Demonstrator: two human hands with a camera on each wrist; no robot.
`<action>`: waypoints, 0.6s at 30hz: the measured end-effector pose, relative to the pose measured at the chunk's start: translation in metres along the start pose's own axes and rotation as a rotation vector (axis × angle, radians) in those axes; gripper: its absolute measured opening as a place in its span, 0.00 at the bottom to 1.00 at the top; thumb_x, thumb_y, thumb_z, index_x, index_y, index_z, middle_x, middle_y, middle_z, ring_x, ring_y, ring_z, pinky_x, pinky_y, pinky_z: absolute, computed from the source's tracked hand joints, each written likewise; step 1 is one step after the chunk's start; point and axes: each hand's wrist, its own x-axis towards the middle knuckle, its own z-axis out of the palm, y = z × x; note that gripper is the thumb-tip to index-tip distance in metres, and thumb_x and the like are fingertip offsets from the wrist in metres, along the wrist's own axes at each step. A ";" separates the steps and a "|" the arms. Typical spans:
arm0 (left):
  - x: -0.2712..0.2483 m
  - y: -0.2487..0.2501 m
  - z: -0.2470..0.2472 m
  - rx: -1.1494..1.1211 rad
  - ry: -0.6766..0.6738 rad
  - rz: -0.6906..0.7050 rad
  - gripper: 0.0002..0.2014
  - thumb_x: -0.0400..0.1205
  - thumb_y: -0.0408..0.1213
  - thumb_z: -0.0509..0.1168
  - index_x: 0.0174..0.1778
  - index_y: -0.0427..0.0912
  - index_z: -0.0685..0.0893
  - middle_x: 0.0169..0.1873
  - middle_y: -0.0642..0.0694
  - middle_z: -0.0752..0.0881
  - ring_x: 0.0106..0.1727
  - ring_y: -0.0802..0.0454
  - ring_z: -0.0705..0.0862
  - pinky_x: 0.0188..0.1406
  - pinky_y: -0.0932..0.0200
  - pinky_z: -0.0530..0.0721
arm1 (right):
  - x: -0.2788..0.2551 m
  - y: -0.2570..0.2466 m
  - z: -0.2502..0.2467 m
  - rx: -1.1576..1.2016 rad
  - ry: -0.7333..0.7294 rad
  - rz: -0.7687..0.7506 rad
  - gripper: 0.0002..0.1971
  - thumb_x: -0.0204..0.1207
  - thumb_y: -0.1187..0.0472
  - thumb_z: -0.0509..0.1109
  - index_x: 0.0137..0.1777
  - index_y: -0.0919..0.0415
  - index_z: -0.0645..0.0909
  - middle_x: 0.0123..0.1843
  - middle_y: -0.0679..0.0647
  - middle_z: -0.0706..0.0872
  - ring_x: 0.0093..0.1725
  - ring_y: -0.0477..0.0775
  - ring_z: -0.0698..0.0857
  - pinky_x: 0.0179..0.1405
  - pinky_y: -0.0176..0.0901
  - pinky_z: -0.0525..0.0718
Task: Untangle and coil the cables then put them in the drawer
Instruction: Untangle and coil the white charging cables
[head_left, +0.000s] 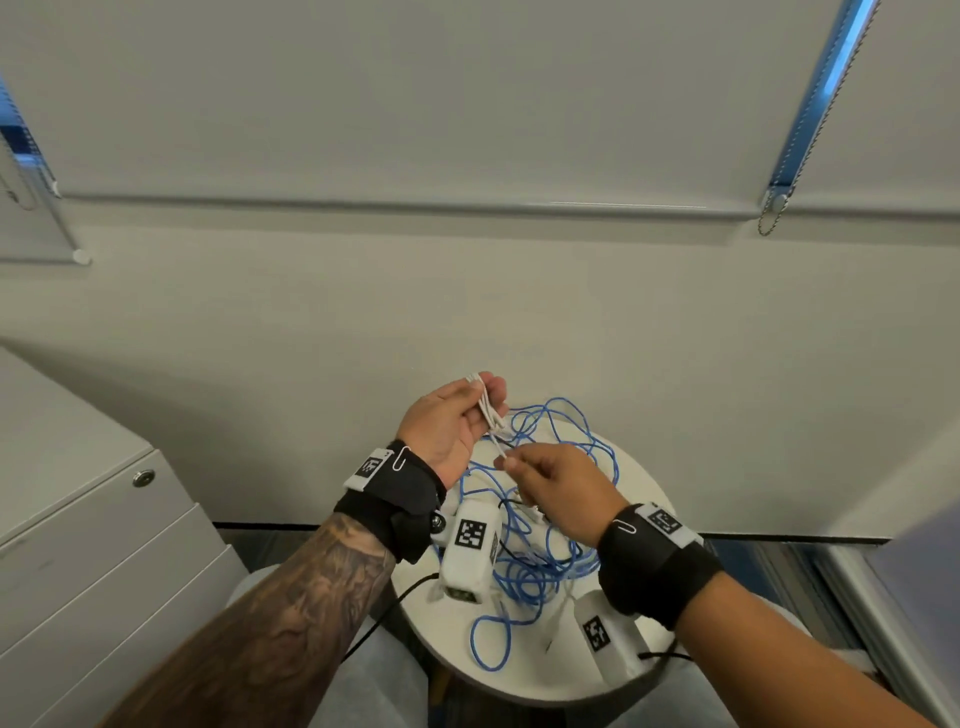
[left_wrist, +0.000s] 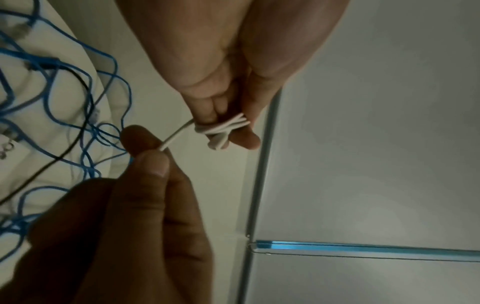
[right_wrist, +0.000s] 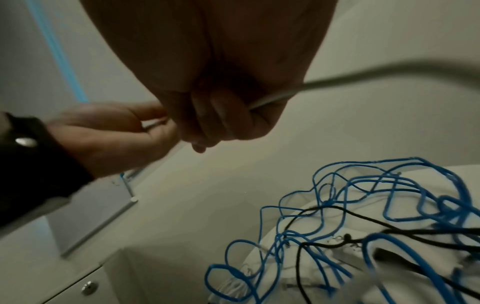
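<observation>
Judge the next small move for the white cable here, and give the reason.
Probably one more wrap: the right hand carries its pinched strand around the white cable bundle that the left hand holds. Several loops are already gathered there, while loose white strand trails from the right grip and the blue cable lies tangled on the round table.

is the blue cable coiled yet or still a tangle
Still a tangle: the blue cable sprawls in loose crossing loops over the round table, with a black cable threaded through it. Neither hand touches it.

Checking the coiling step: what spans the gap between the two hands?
A short taut run of the white cable, from the coil in the left hand to the right hand pinch; clearest in the left wrist view.
</observation>
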 end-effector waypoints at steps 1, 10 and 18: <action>0.003 -0.001 -0.005 0.025 0.041 0.026 0.08 0.86 0.24 0.56 0.51 0.30 0.82 0.44 0.36 0.88 0.40 0.51 0.91 0.51 0.54 0.88 | -0.001 -0.003 0.001 -0.033 -0.036 -0.016 0.13 0.86 0.50 0.64 0.45 0.54 0.87 0.27 0.47 0.81 0.25 0.40 0.73 0.34 0.39 0.76; -0.011 -0.015 -0.015 0.769 -0.107 0.101 0.09 0.84 0.26 0.63 0.45 0.28 0.88 0.39 0.33 0.89 0.38 0.46 0.88 0.50 0.47 0.86 | 0.002 -0.033 -0.034 -0.012 0.123 -0.179 0.12 0.82 0.55 0.71 0.39 0.59 0.86 0.28 0.41 0.83 0.28 0.40 0.78 0.33 0.35 0.77; -0.023 -0.012 0.002 0.557 -0.324 -0.160 0.10 0.87 0.25 0.57 0.50 0.27 0.84 0.39 0.36 0.87 0.36 0.47 0.84 0.45 0.56 0.86 | 0.016 -0.005 -0.051 0.005 0.269 -0.136 0.05 0.81 0.55 0.73 0.43 0.50 0.89 0.36 0.49 0.89 0.38 0.51 0.85 0.44 0.51 0.84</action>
